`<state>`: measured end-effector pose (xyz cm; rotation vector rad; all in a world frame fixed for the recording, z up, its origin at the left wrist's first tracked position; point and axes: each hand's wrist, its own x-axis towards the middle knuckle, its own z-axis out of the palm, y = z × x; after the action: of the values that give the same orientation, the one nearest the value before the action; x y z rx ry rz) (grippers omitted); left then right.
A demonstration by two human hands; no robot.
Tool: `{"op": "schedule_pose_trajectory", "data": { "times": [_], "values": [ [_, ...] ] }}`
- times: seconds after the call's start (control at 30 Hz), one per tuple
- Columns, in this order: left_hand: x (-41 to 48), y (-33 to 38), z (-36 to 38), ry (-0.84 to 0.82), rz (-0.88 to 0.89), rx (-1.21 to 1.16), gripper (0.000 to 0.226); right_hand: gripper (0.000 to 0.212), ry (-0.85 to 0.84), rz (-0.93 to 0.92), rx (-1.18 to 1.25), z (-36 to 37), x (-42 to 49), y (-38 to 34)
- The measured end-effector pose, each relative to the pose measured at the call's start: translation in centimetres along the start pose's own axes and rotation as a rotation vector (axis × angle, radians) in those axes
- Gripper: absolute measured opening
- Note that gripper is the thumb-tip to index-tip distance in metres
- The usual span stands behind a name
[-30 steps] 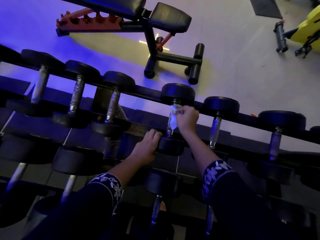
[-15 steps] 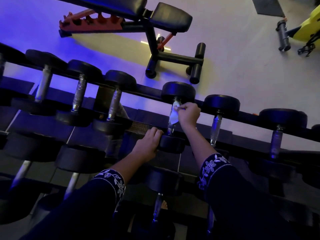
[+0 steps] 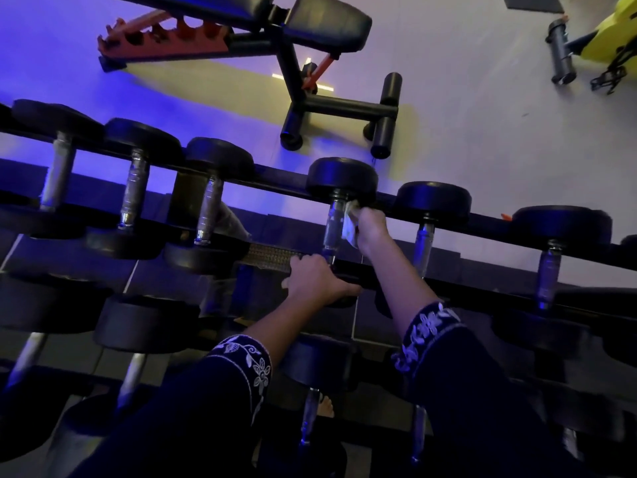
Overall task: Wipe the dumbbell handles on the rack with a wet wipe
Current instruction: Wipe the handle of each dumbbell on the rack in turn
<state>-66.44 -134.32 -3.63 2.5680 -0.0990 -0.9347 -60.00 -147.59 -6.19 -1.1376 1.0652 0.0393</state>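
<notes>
Rack (image 3: 279, 182), top row: right hand (image 3: 371, 225) — fingers pinching wet wipe (image 3: 349, 224) against a dumbbell (image 3: 341, 179) handle (image 3: 331, 231); left hand (image 3: 315, 280) — fingers curled over that dumbbell's near end.

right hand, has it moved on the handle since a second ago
Yes. The right hand with the wet wipe has crept along the handle toward the far head.

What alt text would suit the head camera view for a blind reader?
A person's right hand presses a wet wipe against a dumbbell handle on the rack, while the left hand grips that dumbbell's near end. A weight bench stands on the floor beyond.
</notes>
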Motion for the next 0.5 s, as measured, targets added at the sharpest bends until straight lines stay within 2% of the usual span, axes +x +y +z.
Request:
{"op": "schedule_pose_trajectory", "data": {
  "times": [0.1,0.2,0.3,0.4,0.5],
  "values": [
    [0.0,0.1,-0.2,0.002,-0.011,-0.004,0.082,0.031,-0.316,0.235,0.184,0.1,-0.4,-0.2],
    [-0.1,0.0,-0.4,0.007,0.020,-0.018,0.067,0.033,-0.463,0.280,0.158,-2.5,-2.4,3.0],
    [-0.1,-0.1,-0.3,0.001,0.023,-0.014,0.075,0.034,-0.413,0.277,0.143,-2.7,-1.3,2.0],
    [-0.1,0.0,-0.4,0.001,0.005,0.003,0.082,0.020,-0.283,0.212,0.277,-1.1,0.9,-0.6],
    [-0.3,0.0,-0.6,-0.016,0.014,-0.006,0.080,0.023,-0.372,0.204,0.167,-1.6,-0.3,1.6]
  ]
}}
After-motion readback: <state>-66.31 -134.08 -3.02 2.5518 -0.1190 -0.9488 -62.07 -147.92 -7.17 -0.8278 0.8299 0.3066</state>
